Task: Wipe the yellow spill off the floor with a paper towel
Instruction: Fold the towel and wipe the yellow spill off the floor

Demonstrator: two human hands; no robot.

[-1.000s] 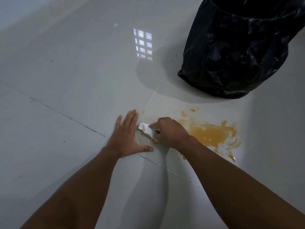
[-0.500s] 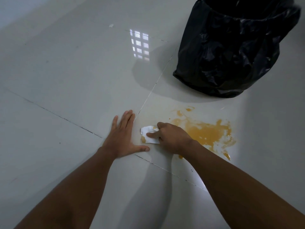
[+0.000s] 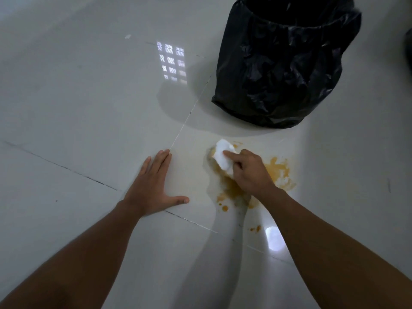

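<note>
A yellow spill is smeared over the glossy pale floor tile, with drops trailing toward me. My right hand presses a folded white paper towel onto the far left part of the spill, the index finger lying on top of it. The towel's lower edge is stained yellow, and part of the spill is hidden under the hand. My left hand rests flat on the floor to the left of the spill, fingers spread, holding nothing.
A bin lined with a black plastic bag stands on the floor just beyond the spill. Grout lines cross the tiles between my hands. A small white scrap lies far off at the back left.
My right hand has slid the paper towel from beside my left thumb away and to the right, onto the far side of the spill. More yellow smears show near my wrist. The left hand stays planted.
</note>
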